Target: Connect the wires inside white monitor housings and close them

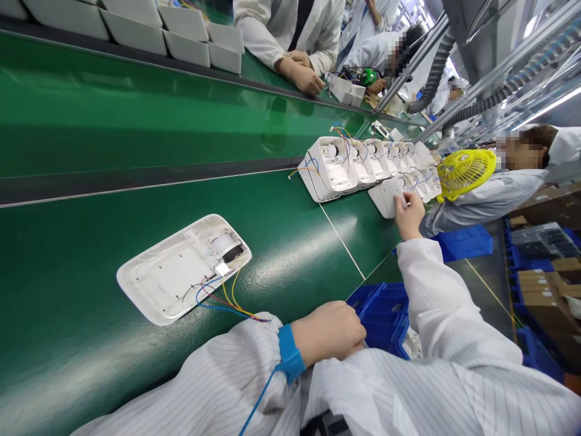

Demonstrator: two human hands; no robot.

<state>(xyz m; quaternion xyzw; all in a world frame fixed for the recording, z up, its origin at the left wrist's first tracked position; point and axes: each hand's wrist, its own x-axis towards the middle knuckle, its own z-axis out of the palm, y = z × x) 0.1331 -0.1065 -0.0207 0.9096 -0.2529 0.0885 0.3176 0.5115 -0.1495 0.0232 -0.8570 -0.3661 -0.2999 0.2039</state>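
Note:
My right hand (pixel 410 215) reaches far along the bench, its fingers pinched at the edge of a white plastic shell (pixel 385 198) at the near end of a row. Beside that shell stands a row of white housings (pixel 324 175) with motors and coloured wires inside. My left hand (pixel 330 329), with a blue wrist strap (pixel 289 353), is closed in a fist near the bench edge; its palm and fingertips are hidden. To its left a single white housing (pixel 167 272) lies open side up, with a round motor (pixel 227 247) and loose wires trailing toward my sleeve.
A dark rail (pixel 136 178) divides the green bench (pixel 281 242). White boxy parts (pixel 136 30) line the far side, where a person's hands (pixel 303 74) rest. A yellow fan (pixel 467 172) stands beyond the housings, near another person. Blue crates (pixel 385 315) sit below the bench edge.

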